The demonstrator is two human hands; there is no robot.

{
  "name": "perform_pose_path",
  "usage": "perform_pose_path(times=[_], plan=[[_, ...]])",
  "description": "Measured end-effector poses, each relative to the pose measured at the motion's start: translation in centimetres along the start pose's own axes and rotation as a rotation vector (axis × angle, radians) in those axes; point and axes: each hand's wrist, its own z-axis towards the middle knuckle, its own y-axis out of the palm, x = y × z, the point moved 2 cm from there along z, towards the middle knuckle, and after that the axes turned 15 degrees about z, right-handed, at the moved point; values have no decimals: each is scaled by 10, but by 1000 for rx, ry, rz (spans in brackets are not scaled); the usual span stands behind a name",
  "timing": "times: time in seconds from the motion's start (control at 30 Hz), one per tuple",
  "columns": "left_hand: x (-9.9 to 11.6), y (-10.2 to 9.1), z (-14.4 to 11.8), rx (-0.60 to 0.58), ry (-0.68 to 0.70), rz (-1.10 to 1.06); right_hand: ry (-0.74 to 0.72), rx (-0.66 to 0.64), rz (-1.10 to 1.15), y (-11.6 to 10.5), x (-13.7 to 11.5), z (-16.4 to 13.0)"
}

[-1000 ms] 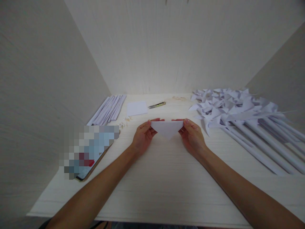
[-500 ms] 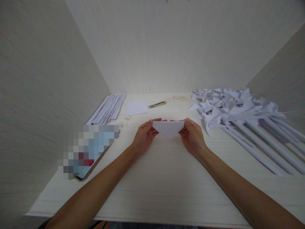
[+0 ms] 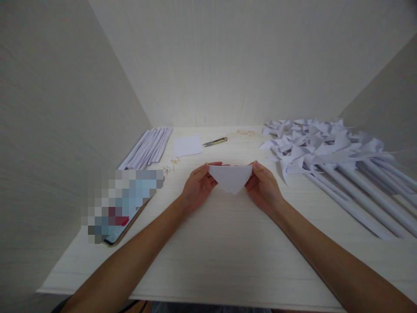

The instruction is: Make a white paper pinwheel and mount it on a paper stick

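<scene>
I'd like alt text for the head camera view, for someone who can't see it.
Two bare hands, left hand and right hand, hold a white paper triangle by its upper corners, point down, over a pale wooden table. Finished paper pinwheels lie piled on the right; rolled paper sticks, a paper square and small scissors lie behind.

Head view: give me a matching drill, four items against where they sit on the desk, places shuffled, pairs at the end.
Things:
1. folded paper
2. pinwheels
3. paper rolls
4. snips

Places:
A. back left, beside the left wall
B. piled at the right
C. centre, held at both ends by the left hand and the right hand
D. back centre, right of the flat sheet

Pairs: 1-C, 2-B, 3-A, 4-D
</scene>
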Motion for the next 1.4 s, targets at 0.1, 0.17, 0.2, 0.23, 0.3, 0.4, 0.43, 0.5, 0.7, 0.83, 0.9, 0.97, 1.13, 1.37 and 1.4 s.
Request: perform_pose_path(times=[0.1,0.17,0.2,0.23,0.3,0.4,0.43,0.5,0.7,0.83,0.9,0.97,1.13,1.37,1.4], plan=[[-1,-1,0,-4,-23,-14,36,-3,24,1,0,-1],[-1,-1,1,-10,-41,-18,54,-1,36,1,1,-1],[-2,-1,1,-13,-49,-20,64,3,44,1,1,-1],[-2,-1,1,-15,-57,-23,75,7,52,1,1,-2],[-3,0,1,-6,-71,-28,97,7,60,1,2,-2],[-3,1,1,6,-90,-22,119,13,56,0,3,-2],[-3,1,1,4,-92,-18,120,20,55,0,3,-1],[-3,1,2,2,-83,-11,102,36,57,-1,3,0],[-5,-1,4,84,5,5,29,36,23,0,2,0],[-6,2,2,74,30,71,42,54,-22,2,3,-4],[-7,4,1,85,33,95,39,74,-40,2,3,-4],[-7,5,1,103,29,116,25,88,-61,2,3,-4],[-9,5,1,131,10,214,3,59,-148,1,2,-4],[-11,3,1,125,36,274,-21,41,-186,-1,2,-3],[-11,3,0,123,38,272,-19,40,-186,-1,2,-3]])
